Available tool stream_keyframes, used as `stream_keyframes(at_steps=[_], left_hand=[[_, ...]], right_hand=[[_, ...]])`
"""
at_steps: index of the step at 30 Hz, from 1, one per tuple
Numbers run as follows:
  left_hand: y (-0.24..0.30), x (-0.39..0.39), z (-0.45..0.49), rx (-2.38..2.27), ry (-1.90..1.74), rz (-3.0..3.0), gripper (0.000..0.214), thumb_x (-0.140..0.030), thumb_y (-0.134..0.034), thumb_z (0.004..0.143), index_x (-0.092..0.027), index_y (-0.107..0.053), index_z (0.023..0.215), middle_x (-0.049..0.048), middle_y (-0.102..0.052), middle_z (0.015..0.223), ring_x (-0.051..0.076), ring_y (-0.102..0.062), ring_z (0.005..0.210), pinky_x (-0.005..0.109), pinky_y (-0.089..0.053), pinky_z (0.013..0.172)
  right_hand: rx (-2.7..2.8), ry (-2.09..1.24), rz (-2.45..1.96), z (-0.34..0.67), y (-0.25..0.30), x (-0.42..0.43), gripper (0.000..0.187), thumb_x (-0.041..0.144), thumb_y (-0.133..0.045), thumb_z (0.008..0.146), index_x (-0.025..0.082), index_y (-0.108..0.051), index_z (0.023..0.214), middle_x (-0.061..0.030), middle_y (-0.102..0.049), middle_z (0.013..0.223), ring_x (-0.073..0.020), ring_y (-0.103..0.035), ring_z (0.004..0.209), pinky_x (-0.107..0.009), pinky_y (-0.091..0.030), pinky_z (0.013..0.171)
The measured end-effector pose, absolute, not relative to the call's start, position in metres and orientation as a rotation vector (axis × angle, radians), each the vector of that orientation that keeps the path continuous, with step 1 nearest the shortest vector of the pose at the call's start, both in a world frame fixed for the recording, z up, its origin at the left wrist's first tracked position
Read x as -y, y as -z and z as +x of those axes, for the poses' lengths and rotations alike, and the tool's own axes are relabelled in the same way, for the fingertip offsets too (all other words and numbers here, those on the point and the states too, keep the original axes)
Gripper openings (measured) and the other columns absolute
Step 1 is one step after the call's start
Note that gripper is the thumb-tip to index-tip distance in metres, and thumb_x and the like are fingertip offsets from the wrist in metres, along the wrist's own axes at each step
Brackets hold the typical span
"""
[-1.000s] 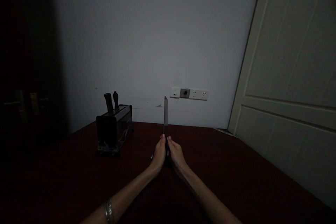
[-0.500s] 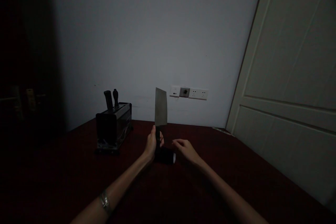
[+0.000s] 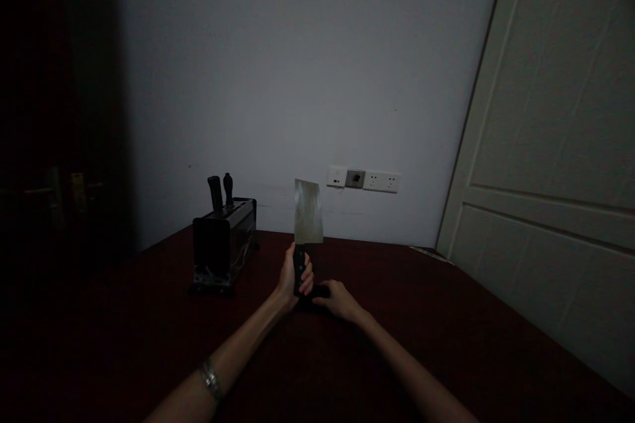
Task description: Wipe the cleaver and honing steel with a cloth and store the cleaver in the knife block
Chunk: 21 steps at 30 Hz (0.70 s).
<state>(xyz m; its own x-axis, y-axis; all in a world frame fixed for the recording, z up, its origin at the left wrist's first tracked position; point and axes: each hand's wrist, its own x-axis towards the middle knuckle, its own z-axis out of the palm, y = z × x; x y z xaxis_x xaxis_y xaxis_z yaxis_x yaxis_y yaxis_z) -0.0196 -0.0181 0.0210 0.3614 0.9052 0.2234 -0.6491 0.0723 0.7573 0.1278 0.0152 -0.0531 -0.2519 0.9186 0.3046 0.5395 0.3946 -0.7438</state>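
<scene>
My left hand (image 3: pixel 288 277) is closed around the black handle of a cleaver (image 3: pixel 308 213), whose broad metal blade stands upright above the fist. Just to its right, my right hand (image 3: pixel 341 301) has its fingers closed around the end of a small dark cylinder (image 3: pixel 318 291), low at the table. Part of that cylinder is hidden behind the left hand and the right fingers, and the dim light does not show what it is.
A black knife block (image 3: pixel 218 244) with two dark handles standing in it is on the left of the dark red table (image 3: pixel 397 344). Wall sockets (image 3: pixel 381 182) sit low on the pale wall. A white panelled door (image 3: pixel 540 145) borders the right side.
My right hand has moved left and down onto the dark cylinder, covering its white end. The cleaver in my left hand has turned slightly, showing more of its blade face. The view has shifted a little.
</scene>
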Motion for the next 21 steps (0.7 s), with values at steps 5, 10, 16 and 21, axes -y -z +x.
stream_keyframes(at_steps=[5,10,16,21], left_hand=[[-0.02,0.016,-0.022,-0.234,-1.1,0.889,0.05,-0.058,-0.025,0.083,-0.019,-0.038,0.056,-0.0082,-0.028,0.032,0.005,-0.018,0.021,0.016,-0.021,0.023],[-0.018,0.017,-0.022,-0.173,-1.028,0.86,0.049,-0.056,-0.025,0.084,-0.018,-0.039,0.057,-0.0079,-0.029,0.033,0.005,-0.017,0.022,0.015,-0.021,0.023],[-0.013,0.018,-0.021,-0.151,-0.983,0.815,0.048,-0.055,-0.026,0.084,-0.018,-0.04,0.057,-0.0079,-0.029,0.034,0.004,-0.016,0.023,0.015,-0.021,0.024],[-0.01,0.02,-0.017,-0.107,-0.92,0.832,0.047,-0.054,-0.027,0.085,-0.018,-0.041,0.058,-0.0079,-0.029,0.034,0.005,-0.016,0.023,0.016,-0.022,0.024]], right_hand=[[1.625,-0.85,-1.149,0.154,0.039,-0.025,0.015,0.023,-0.062,0.056,0.014,-0.067,0.067,-0.0025,-0.065,0.057,-0.0197,-0.058,0.055,-0.03,-0.045,0.052],[1.231,-0.822,-1.022,0.2,0.001,-0.03,0.044,0.026,-0.061,0.057,0.014,-0.063,0.099,-0.0056,-0.068,0.073,-0.0209,-0.061,0.061,-0.033,-0.048,0.056],[1.116,-0.698,-0.858,0.209,-0.067,-0.014,0.061,0.022,-0.065,0.055,0.023,-0.055,0.115,-0.004,-0.066,0.093,-0.02,-0.06,0.073,-0.032,-0.047,0.063],[1.602,-0.58,-0.762,0.165,-0.101,0.008,0.036,0.027,-0.066,0.061,0.021,-0.064,0.097,-0.003,-0.066,0.088,-0.0207,-0.058,0.081,-0.036,-0.045,0.075]])
